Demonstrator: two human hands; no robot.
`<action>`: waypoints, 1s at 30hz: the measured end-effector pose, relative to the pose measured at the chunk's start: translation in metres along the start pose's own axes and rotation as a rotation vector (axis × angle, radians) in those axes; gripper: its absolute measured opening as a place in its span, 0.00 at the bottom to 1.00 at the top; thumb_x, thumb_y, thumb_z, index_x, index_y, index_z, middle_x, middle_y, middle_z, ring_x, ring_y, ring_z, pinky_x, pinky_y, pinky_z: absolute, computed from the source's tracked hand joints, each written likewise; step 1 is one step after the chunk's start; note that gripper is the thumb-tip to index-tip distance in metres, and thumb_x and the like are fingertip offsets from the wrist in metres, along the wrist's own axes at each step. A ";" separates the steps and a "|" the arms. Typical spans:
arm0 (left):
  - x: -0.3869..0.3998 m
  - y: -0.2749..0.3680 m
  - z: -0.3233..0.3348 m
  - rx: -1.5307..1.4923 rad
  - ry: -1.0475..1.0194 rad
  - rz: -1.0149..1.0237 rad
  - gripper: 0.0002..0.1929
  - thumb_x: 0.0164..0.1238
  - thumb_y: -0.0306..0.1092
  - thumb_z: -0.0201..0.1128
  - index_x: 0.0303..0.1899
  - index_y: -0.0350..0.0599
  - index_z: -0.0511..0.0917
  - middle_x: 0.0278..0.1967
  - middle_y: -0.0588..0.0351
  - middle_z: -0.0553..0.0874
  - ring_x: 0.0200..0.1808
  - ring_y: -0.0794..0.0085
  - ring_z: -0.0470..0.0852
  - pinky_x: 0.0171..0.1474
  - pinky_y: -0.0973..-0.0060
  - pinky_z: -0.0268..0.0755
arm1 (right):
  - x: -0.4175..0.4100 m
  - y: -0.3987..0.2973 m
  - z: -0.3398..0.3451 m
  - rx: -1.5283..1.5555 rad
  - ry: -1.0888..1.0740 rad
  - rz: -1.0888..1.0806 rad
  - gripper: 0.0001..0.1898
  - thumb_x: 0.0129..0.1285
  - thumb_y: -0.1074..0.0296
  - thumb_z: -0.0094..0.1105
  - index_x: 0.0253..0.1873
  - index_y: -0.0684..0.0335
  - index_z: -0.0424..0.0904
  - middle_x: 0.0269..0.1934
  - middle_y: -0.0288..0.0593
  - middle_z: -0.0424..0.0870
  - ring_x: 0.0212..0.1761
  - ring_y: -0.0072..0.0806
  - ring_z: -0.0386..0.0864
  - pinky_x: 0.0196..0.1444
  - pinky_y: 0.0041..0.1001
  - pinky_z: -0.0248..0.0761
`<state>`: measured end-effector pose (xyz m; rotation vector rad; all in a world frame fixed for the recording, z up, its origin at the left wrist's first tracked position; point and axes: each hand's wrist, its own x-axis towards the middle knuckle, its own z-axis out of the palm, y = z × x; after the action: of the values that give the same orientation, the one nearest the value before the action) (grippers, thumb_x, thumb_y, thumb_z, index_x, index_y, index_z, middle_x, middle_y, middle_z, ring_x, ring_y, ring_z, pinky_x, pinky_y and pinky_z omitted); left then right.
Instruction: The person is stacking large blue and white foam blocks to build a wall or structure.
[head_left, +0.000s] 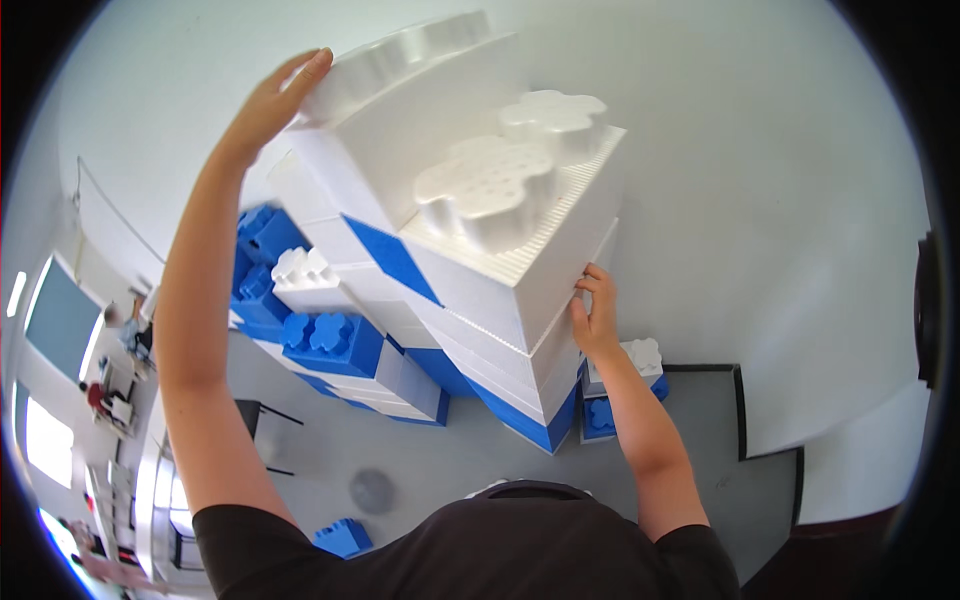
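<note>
A tall stack of large white and blue plastic building blocks (480, 300) stands before me. On its upper left part sits a big white block (427, 82); my left hand (281, 101) rests on the left end of that block, near its studs. Lower at the right, my right hand (596, 311) touches the side of the stack at a seam between white blocks, fingers bent. Two wide white studs (487, 187) show on top of the block between the hands. Whether either hand grips firmly cannot be told.
Lower stacks with blue blocks (330, 345) and white blocks (304, 277) adjoin at the left. Small blocks (600, 416) stand right of the stack. A blue block (341, 536) and a round grey object (372, 491) lie on the floor. A black-legged chair (251, 420) and people are at the left.
</note>
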<state>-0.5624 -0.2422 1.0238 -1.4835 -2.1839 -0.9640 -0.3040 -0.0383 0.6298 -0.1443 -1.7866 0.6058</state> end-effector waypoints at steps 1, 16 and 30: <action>-0.015 -0.001 0.007 -0.172 -0.020 -0.149 0.38 0.64 0.66 0.53 0.67 0.46 0.65 0.62 0.45 0.72 0.62 0.56 0.71 0.63 0.64 0.63 | -0.001 0.003 0.000 0.008 -0.002 0.026 0.14 0.57 0.71 0.53 0.49 0.63 0.71 0.58 0.53 0.70 0.59 0.47 0.66 0.64 0.41 0.55; -0.094 -0.091 0.111 -0.747 -0.098 -0.368 0.44 0.63 0.68 0.51 0.63 0.32 0.61 0.56 0.41 0.73 0.57 0.54 0.73 0.62 0.56 0.64 | 0.006 0.002 -0.011 -0.042 -0.109 0.188 0.16 0.71 0.61 0.43 0.55 0.67 0.66 0.62 0.56 0.66 0.67 0.45 0.63 0.69 0.38 0.51; -0.162 -0.066 0.125 -0.464 0.179 -0.427 0.33 0.61 0.65 0.57 0.25 0.33 0.76 0.18 0.54 0.73 0.22 0.74 0.71 0.26 0.75 0.63 | 0.093 -0.180 -0.026 -0.064 0.049 0.006 0.26 0.70 0.65 0.45 0.69 0.70 0.56 0.71 0.56 0.54 0.73 0.44 0.55 0.71 0.38 0.49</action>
<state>-0.5451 -0.2824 0.8134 -1.0454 -2.2860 -1.7697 -0.2707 -0.1468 0.7996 -0.2065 -1.7594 0.5446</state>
